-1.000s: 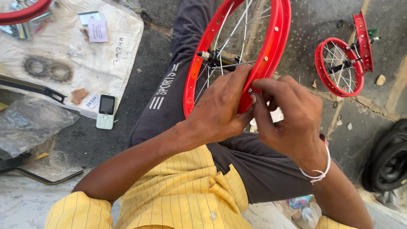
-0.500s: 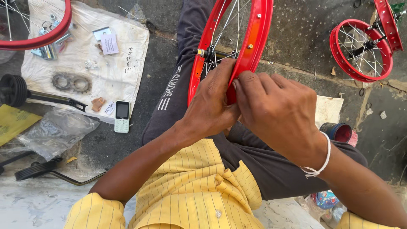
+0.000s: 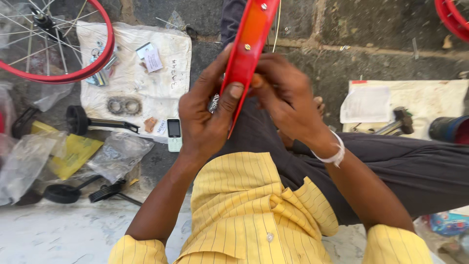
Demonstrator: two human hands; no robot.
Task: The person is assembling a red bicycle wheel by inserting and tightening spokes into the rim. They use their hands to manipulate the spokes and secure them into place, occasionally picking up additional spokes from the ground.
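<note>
At the bottom of the frame are the yellow striped shirt [image 3: 254, 210] and dark trousers [image 3: 391, 166] of the seated person. Just above, at centre, both hands close on a red wheel rim [image 3: 249, 54] that stands edge-on over the lap and runs up out of the top of the frame. The left hand [image 3: 205, 117] wraps the rim from the left, thumb pressed on its near face, fingers [image 3: 215, 68] curled behind. The right hand [image 3: 288, 102] pinches the rim edge from the right, fingertips bunched at the point where the thumb sits; what lies under them is hidden.

To do this well, I judge the left hand should steady the rim against the thigh while the right works at one spot only, keeping the rim from twisting so the thin spokes [image 3: 276, 24] above are not strained.

Further out, left of centre, a small phone [image 3: 174, 134] lies on the floor beside a white cloth [image 3: 141, 83] carrying bearing rings [image 3: 124, 105] and small hardware. At upper left lies a second red wheel [image 3: 63, 44]. At right, another cloth [image 3: 430, 102] holds a hammer [image 3: 395, 122].
</note>
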